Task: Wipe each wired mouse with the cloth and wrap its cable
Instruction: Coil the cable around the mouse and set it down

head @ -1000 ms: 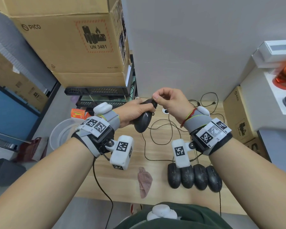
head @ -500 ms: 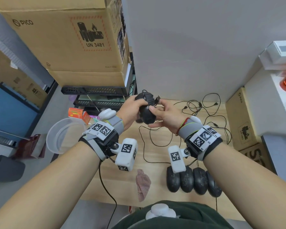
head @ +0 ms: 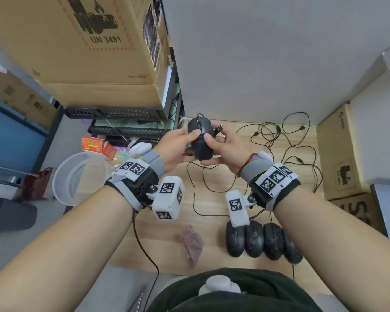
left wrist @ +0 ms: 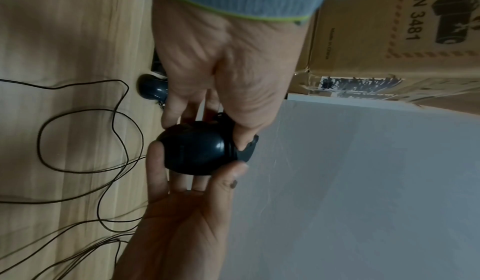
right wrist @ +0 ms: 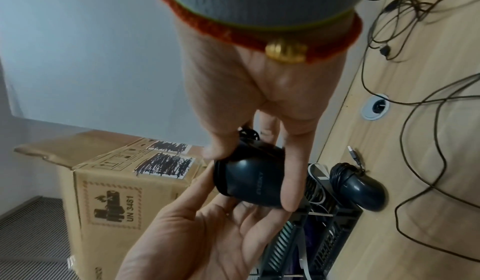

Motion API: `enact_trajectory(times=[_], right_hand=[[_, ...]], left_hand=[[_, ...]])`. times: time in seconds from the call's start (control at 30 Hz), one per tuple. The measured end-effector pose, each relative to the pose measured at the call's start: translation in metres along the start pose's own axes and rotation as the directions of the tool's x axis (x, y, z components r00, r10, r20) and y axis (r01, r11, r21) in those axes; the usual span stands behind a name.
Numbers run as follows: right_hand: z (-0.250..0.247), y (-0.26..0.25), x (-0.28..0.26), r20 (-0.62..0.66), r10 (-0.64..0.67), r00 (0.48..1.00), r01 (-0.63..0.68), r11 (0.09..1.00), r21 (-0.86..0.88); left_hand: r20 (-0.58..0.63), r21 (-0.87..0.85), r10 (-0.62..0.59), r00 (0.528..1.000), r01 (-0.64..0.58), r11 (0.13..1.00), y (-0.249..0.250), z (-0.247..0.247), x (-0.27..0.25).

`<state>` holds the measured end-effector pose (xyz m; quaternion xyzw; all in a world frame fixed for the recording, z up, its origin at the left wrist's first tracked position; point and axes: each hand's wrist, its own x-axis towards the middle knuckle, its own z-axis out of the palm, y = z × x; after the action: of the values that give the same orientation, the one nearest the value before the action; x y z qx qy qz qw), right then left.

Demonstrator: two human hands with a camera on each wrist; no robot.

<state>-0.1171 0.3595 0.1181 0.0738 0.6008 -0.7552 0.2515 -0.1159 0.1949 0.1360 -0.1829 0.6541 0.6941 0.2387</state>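
Held mouse: a black wired mouse (head: pixel 200 140) is up in the air over the far part of the desk (head: pixel 214 199), between both hands, its cable wound around the body.
Long axis: in the head view it runs from near to far, rounded end toward the person; a USB plug (head: pixel 218 129) sticks out on its right, pointing away and to the right.
Left hand: the left hand (head: pixel 176 149) grips the mouse's left side, thumb on top and fingers curled underneath.
Right hand: the right hand (head: pixel 225 147) pinches the right side, thumb on the top shell and fingers below.
Head view only: four black mice (head: pixel 262 240) lie side by side in a row at the near edge, long axes pointing away from the person; a crumpled pinkish cloth (head: pixel 192 245) lies on the desk left of them, apart from both hands.
Right wrist view only: one more mouse (right wrist: pixel 359 185) with its cable bundled around it lies on the desk near the far edge, plug end free; a round cable hole (right wrist: pixel 376 106) sits beyond it.
Loose cables: several thin black cables (head: pixel 279 140) lie looped across the far right of the desk.
Count: six mice in all, one cloth.
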Motion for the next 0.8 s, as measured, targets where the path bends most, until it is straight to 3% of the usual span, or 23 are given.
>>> enact_trajectory(times=[0.3,0.43,0.53,0.63,0.8], right_hand=[[-0.029,0.022,0.029,-0.076,0.175,0.982,-0.172,0.984,0.051],[-0.051,0.032,0.050,-0.160,0.237,0.958,-0.219,0.968,0.122],[-0.068,0.041,0.067,-0.230,0.280,0.932,-0.259,0.959,0.119],[-0.078,0.059,0.090,-0.283,0.354,0.891,-0.337,0.935,0.108],[-0.082,0.080,0.124,-0.342,0.375,0.861,-0.390,0.920,0.026]], left_hand=[[0.050,-0.019,-0.110,0.993,0.111,0.994,-0.029,0.007,0.040],[-0.084,0.140,-0.183,0.979,0.194,0.971,-0.055,-0.002,0.062],[-0.225,0.442,-0.141,0.964,0.230,0.867,-0.082,-0.017,0.080],[-0.327,0.571,-0.177,0.928,0.343,0.746,-0.104,-0.030,0.098],[-0.299,0.707,-0.201,0.933,0.358,0.610,-0.127,-0.040,0.128]])
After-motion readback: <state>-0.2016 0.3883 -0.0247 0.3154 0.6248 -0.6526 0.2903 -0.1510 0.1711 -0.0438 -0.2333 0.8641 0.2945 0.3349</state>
